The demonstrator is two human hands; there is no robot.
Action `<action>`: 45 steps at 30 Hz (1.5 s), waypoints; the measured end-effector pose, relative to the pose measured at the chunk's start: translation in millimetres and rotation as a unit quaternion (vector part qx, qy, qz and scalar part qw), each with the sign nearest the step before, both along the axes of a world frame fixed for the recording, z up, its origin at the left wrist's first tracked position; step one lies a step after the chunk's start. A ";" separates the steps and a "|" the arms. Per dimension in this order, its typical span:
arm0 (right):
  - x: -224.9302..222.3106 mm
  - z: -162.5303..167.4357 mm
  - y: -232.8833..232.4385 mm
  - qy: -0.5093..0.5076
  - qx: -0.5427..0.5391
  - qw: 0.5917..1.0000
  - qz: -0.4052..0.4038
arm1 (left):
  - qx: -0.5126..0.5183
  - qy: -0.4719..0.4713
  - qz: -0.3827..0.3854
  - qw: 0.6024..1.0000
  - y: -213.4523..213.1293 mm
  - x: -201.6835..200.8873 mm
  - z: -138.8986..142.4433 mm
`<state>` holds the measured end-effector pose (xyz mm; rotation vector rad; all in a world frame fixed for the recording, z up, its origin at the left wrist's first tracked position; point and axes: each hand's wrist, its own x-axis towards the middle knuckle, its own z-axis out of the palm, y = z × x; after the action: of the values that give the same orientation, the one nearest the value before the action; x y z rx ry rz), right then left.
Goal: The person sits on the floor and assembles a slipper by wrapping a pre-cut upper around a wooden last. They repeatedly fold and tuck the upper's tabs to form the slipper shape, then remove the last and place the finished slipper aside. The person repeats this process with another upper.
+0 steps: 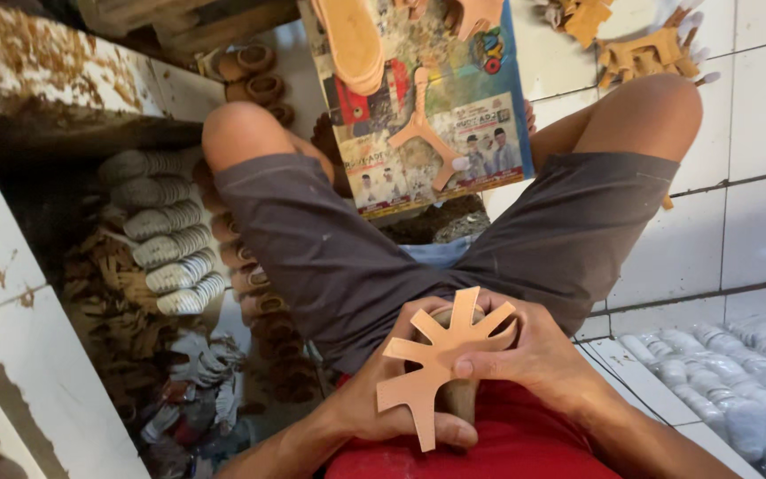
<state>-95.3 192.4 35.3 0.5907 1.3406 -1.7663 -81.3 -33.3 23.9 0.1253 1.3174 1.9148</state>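
Holding a tan branching leather cutout [436, 359] down at the bottom centre of the frame, right over my lap, so that's where I'm at with this piece. My left hand [392, 404] has its fingers curled round the lower stem of the cutout, thumb pressed along the bottom edge. My right hand [534, 355] is closed over the upper prongs, thumb on the front face, pinning it against a rounded wooden form [458, 399] that pokes out underneath. I can't really tell how much of that form there is, since the leather and my fingers cover most of it.

Progress-wise, I'd say this one is only partway done: the prongs are splayed flat and loose, nothing looks wrapped or fixed down yet.

Up at the top centre there's a printed board [427, 115] between my knees with another cutout [423, 124] of the same shape lying flat on it, plus a tan sole [352, 40] at its upper edge. More cutouts [644, 49] are piled at the upper right on the white tiled floor [755, 177], so plenty looks left to work through. Along the left middle sits a stack of grey ridged soles [166, 239], and at the lower right there are bundles in clear plastic [738, 390].
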 end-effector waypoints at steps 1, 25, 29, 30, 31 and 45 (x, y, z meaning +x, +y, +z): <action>0.6 -1.7 -0.8 0.005 0.000 1.000 0.004 | -0.004 -0.012 0.001 1.000 -1.4 1.5 0.1; 18.7 -29.5 -3.6 -0.013 0.015 0.999 0.032 | -0.012 -0.179 0.041 0.983 -4.8 2.5 -10.4; 28.3 -39.7 -1.4 0.008 -0.044 0.999 -0.002 | -0.004 -0.171 0.049 0.984 -6.8 6.4 -15.7; 32.3 -43.0 -3.3 0.004 -0.054 0.998 -0.022 | -0.009 -0.169 0.053 0.984 -7.7 6.9 -14.8; 36.0 -46.2 -4.6 0.002 -0.064 0.997 -0.042 | -0.007 -0.177 0.056 0.983 -8.0 7.4 -13.8; 38.6 -49.2 -0.1 0.098 0.004 0.995 0.027 | -0.030 -0.110 0.071 0.991 -7.8 16.7 -18.9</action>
<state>-56.7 192.2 -14.0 0.3893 1.4827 -1.8117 -64.6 -41.2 4.9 -0.2100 1.2605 1.9422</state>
